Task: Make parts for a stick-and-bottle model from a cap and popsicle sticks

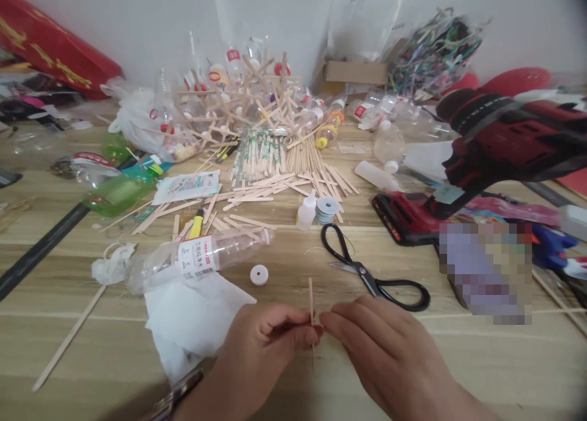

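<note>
Between thumb and forefinger, my left hand (263, 338) pinches a thin wooden craft stick (310, 294), which points away from me and is seen nearly edge-on. My right hand (378, 341) is closed just right of the stick, its fingertips almost meeting my left ones; whatever they grip is hidden. Beyond my right hand lie black-handled scissors (362, 274), blades partly spread. A white cap with a hole (259, 275) rests on the table ahead of my left hand. Left of it, a clear plastic bottle (229, 253) lies on its side, above crumpled white paper (192, 323).
A small glue bottle (306, 212) and a spool (327, 208) stand mid-table. Behind them are heaped wooden sticks (263, 155) and plastic bottles. A red-black cordless drill (499, 139) occupies the right side. One long stick (68, 340) lies at left near a yellow-handled tool (197, 224).
</note>
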Demonstrator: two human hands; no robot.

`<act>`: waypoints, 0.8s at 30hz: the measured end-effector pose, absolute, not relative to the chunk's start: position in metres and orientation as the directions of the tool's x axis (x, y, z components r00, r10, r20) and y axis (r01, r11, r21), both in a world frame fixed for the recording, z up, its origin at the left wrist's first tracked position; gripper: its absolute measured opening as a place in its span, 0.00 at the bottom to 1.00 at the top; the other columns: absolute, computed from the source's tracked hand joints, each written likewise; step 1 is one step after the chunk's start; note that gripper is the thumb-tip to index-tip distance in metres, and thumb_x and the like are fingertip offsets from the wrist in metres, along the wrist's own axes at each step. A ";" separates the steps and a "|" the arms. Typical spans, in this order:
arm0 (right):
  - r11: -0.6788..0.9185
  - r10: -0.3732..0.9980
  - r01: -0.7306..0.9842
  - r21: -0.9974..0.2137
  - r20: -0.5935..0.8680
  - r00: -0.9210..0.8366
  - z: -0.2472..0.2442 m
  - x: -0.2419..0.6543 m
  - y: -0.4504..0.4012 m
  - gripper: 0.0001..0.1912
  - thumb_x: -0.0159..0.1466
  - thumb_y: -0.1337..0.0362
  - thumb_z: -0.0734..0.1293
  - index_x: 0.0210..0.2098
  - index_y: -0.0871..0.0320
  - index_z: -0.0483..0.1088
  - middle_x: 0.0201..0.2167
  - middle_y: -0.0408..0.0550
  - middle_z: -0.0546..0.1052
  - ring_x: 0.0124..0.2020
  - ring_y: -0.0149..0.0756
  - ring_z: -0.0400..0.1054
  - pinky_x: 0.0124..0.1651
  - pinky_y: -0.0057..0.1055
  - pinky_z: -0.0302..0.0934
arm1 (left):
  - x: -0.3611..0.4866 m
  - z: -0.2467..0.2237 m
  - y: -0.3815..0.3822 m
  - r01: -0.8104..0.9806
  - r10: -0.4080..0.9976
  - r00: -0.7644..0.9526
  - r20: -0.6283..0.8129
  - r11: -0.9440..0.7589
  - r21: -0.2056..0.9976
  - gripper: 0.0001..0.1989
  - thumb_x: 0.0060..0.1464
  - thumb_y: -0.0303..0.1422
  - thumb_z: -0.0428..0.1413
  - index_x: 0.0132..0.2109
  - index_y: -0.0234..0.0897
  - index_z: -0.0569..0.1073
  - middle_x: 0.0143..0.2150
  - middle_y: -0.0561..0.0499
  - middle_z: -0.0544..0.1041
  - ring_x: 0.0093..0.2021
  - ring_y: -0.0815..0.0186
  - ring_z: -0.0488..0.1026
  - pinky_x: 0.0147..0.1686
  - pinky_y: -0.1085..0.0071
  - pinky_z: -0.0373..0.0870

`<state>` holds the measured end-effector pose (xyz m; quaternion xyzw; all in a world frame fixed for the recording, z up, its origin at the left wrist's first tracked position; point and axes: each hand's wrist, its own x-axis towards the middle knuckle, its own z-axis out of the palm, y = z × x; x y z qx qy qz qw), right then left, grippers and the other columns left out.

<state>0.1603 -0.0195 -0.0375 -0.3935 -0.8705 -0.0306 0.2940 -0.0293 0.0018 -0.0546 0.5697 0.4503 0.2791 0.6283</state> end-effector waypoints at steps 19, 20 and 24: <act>0.674 0.702 0.701 -0.232 0.496 -0.511 -0.037 0.159 -0.018 0.17 0.72 0.71 0.52 0.36 0.58 0.70 0.24 0.43 0.76 0.23 0.33 0.69 0.28 0.31 0.58 | -0.029 -0.052 0.001 0.183 0.856 0.439 -0.273 0.213 0.960 0.08 0.55 0.37 0.58 0.34 0.37 0.79 0.29 0.52 0.80 0.30 0.66 0.74 0.30 0.76 0.67; 0.677 0.683 0.713 -0.184 0.519 -0.515 -0.036 0.160 -0.017 0.18 0.73 0.70 0.52 0.36 0.58 0.70 0.25 0.44 0.77 0.24 0.34 0.69 0.29 0.32 0.58 | -0.028 -0.052 0.003 0.110 0.829 0.448 -0.335 0.321 0.941 0.09 0.53 0.38 0.59 0.34 0.37 0.78 0.29 0.52 0.80 0.30 0.67 0.74 0.30 0.76 0.68; 0.679 0.642 0.728 -0.091 0.556 -0.529 -0.036 0.160 -0.016 0.19 0.73 0.70 0.51 0.34 0.58 0.70 0.26 0.44 0.78 0.24 0.34 0.69 0.29 0.33 0.56 | -0.027 -0.055 0.006 0.011 0.808 0.459 -0.370 0.411 0.911 0.09 0.50 0.37 0.62 0.31 0.36 0.77 0.28 0.53 0.79 0.31 0.67 0.73 0.33 0.75 0.69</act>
